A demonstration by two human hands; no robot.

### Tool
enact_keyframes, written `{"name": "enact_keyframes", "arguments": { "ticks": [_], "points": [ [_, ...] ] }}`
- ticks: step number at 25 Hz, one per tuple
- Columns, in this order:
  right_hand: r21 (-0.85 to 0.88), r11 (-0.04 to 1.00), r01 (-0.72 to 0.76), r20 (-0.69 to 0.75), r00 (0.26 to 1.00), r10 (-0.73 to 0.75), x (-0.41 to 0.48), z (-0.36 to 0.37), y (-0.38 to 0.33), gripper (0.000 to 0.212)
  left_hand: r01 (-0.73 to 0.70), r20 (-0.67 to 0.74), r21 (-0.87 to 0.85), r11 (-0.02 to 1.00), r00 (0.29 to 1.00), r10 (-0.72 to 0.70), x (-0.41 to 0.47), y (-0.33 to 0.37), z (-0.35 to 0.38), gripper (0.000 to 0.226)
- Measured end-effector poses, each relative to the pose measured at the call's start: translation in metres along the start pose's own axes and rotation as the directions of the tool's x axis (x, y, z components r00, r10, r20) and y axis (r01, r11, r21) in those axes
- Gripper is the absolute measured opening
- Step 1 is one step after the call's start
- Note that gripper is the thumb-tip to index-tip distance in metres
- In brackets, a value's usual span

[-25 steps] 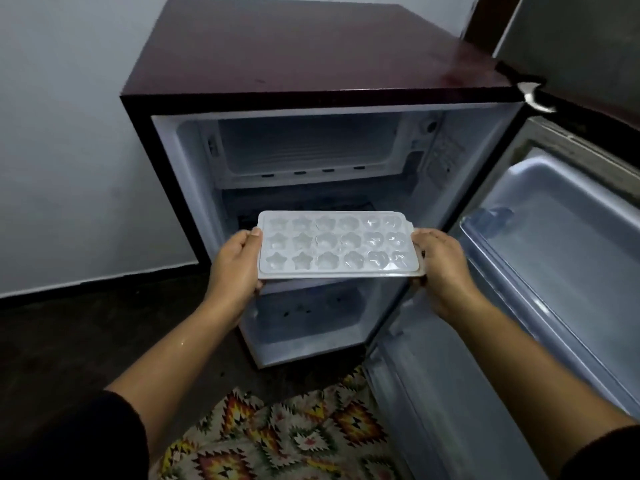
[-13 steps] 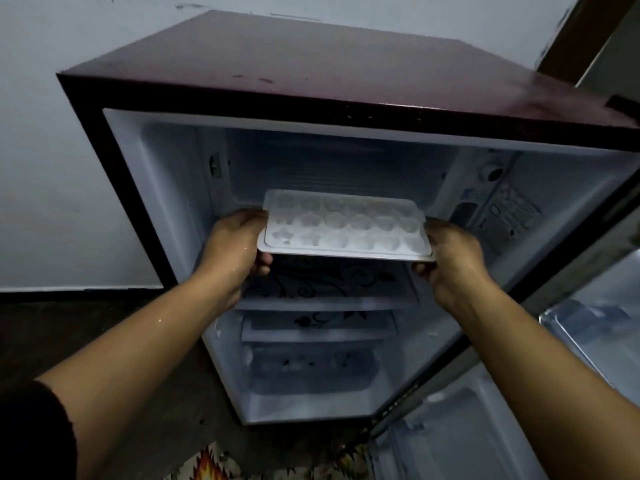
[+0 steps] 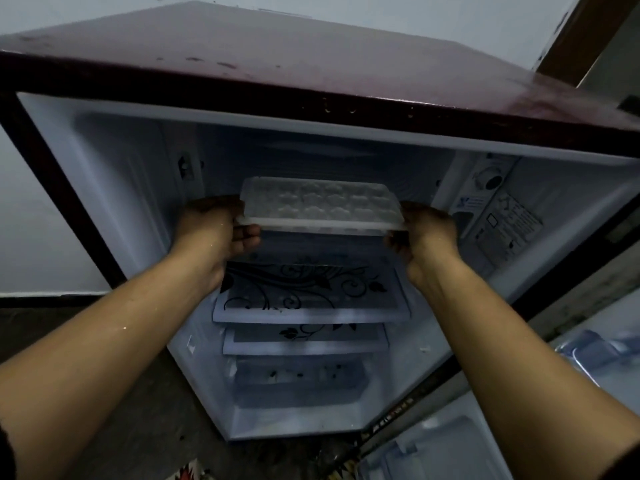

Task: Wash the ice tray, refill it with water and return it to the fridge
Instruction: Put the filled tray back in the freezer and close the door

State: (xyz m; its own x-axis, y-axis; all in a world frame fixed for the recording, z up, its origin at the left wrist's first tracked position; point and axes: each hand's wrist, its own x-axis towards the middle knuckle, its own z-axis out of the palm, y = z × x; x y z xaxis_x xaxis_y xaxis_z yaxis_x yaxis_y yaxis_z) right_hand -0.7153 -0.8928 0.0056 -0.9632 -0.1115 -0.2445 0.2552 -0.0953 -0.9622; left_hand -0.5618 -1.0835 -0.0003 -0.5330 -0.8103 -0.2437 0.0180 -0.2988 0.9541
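The fingers [image 3: 247, 233] of the left hand [image 3: 211, 226] curl under one short end of the ice tray [image 3: 322, 204]; the right hand [image 3: 427, 233] grips the opposite end the same way; a grip at both ends likely keeps the tray level so that nothing spills, though I cannot tell whether the cells hold water; the tray hangs flat inside the upper part of the open fridge [image 3: 311, 128], above the patterned glass shelf [image 3: 304, 292], apparently not yet set down; the last step looks nearly done.
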Motion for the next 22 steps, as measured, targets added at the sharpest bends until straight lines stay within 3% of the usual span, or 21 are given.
{"name": "enact_keyframes", "arguments": {
  "ticks": [4, 6, 7, 8, 9, 10, 11, 13, 16, 22],
  "points": [
    [0.11, 0.994, -0.009, 0.021, 1.0, 0.007, -0.004, -0.003, 0.0, 0.023, -0.001, 0.009, -0.112, 0.994, 1.0, 0.002, -0.003, 0.001, 0.0, 0.02],
    [-0.061, 0.987, 0.149, 0.05, 0.988, -0.146, -0.012, -0.009, 0.008, 0.029, -0.091, 0.034, -0.045, 0.995, 0.995, 0.092, -0.011, -0.005, -0.002, 0.031],
    [-0.254, 0.919, 0.302, 0.077, 0.953, -0.292, -0.018, -0.013, 0.015, 0.034, -0.201, 0.041, 0.12, 0.972, 0.98, 0.197, -0.017, -0.012, -0.005, 0.037],
    [-0.454, 0.763, 0.459, 0.143, 0.883, -0.447, -0.025, -0.017, 0.022, 0.038, -0.349, 0.081, 0.346, 0.871, 0.936, 0.343, -0.024, -0.021, -0.008, 0.041],
    [-0.604, 0.56, 0.568, 0.236, 0.798, -0.555, -0.032, -0.021, 0.03, 0.042, -0.488, 0.176, 0.54, 0.685, 0.862, 0.475, -0.031, -0.031, -0.011, 0.044],
    [-0.687, 0.376, 0.621, 0.331, 0.729, -0.599, -0.036, -0.024, 0.037, 0.046, -0.588, 0.29, 0.645, 0.488, 0.779, 0.555, -0.036, -0.04, -0.014, 0.049],
    [-0.728, 0.259, 0.635, 0.404, 0.702, -0.587, -0.039, -0.025, 0.042, 0.051, -0.636, 0.39, 0.69, 0.344, 0.728, 0.564, -0.039, -0.047, -0.016, 0.056],
    [-0.767, 0.155, 0.623, 0.468, 0.708, -0.53, -0.039, -0.026, 0.047, 0.058, -0.658, 0.498, 0.731, 0.18, 0.695, 0.518, -0.036, -0.056, -0.017, 0.067],
    [-0.793, 0.048, 0.607, 0.51, 0.706, -0.492, -0.034, -0.026, 0.047, 0.061, -0.636, 0.555, 0.771, 0.02, 0.688, 0.467, -0.023, -0.055, -0.019, 0.077],
    [-0.812, -0.084, 0.577, 0.558, 0.728, -0.397, -0.012, -0.014, 0.046, 0.068, -0.631, 0.615, 0.767, -0.113, 0.674, 0.409, 0.004, -0.049, -0.016, 0.089]
  ]
}}
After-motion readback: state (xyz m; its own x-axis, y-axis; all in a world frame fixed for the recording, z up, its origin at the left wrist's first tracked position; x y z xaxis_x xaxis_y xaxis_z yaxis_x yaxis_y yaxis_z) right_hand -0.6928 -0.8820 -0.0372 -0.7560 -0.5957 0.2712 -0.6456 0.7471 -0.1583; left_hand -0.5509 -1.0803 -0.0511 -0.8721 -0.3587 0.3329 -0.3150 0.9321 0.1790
